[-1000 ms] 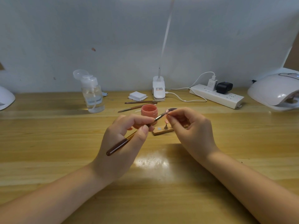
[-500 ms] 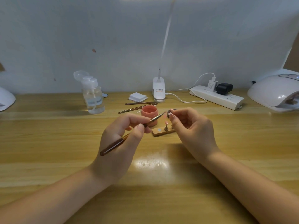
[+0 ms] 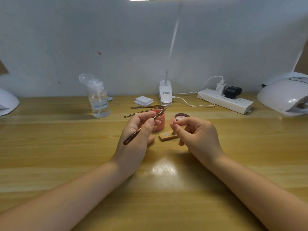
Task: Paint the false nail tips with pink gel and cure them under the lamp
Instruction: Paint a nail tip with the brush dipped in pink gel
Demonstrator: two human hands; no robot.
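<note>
Glossy wooden table (image 3: 66, 164), clear plastic bottle (image 3: 98, 100), glossy white plastic lamp (image 3: 283, 95), glossy dark brush handle (image 3: 133, 135)

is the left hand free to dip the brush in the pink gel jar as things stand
Probably yes: the left hand grips the brush, whose tip already lies at the open pink jar. The right hand is off to the side, leaving the jar's mouth clear.
</note>
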